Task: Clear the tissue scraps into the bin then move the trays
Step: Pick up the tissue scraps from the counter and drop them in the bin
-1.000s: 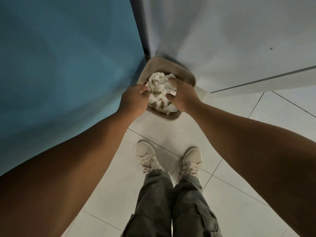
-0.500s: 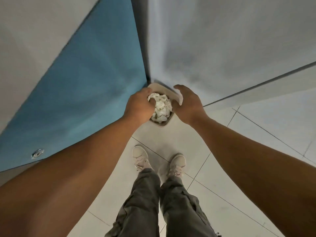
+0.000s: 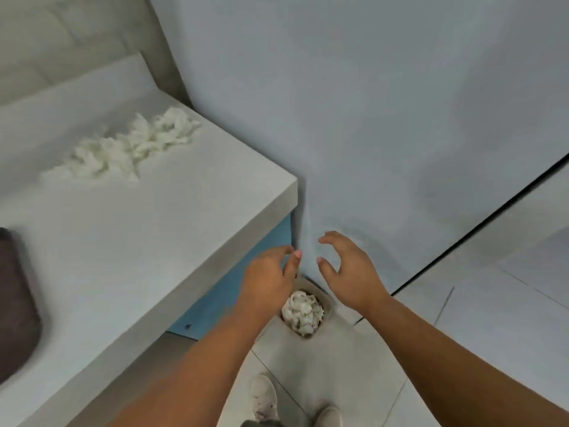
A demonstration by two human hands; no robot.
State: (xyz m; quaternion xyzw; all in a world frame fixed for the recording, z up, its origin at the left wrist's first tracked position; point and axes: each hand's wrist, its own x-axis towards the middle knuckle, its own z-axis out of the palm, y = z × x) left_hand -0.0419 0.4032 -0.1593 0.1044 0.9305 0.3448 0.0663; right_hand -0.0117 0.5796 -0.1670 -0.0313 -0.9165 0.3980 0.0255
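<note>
Far left edge of the frame, a dark rounded object (image 3: pixel 14 303) sits on the grey counter (image 3: pixel 147 229); it is cut off, so whether it is one of the trays cannot be told. Moving right, upper left of the frame, a loose heap of white tissue scraps (image 3: pixel 129 149) lies on the counter near its back edge, blurred but plainly not cleared yet.

Centre of the frame now: the left hand (image 3: pixel 268 282) hovers with fingers loosely curled and nothing in them, just above and to the left of the bin (image 3: pixel 326 298). The bin stands on the floor tiles in the corner where the blue cabinet front (image 3: pixel 234 288) meets the pale wall (image 3: pixel 369 118), and it is heaped with crumpled tissue (image 3: pixel 303 312) up to the rim.

Just right of that, the right hand (image 3: pixel 351 272) is spread wide, fingers apart, empty too, above the bin's right side.

So the clearing step looks mid-way, one load in and one heap left. Next move, by my reading: both hands travel up and left to the counter, gather the scraps in a two-handed scoop, and bring them down here. The bin looks nearly full, so pressing down may be needed.
</note>
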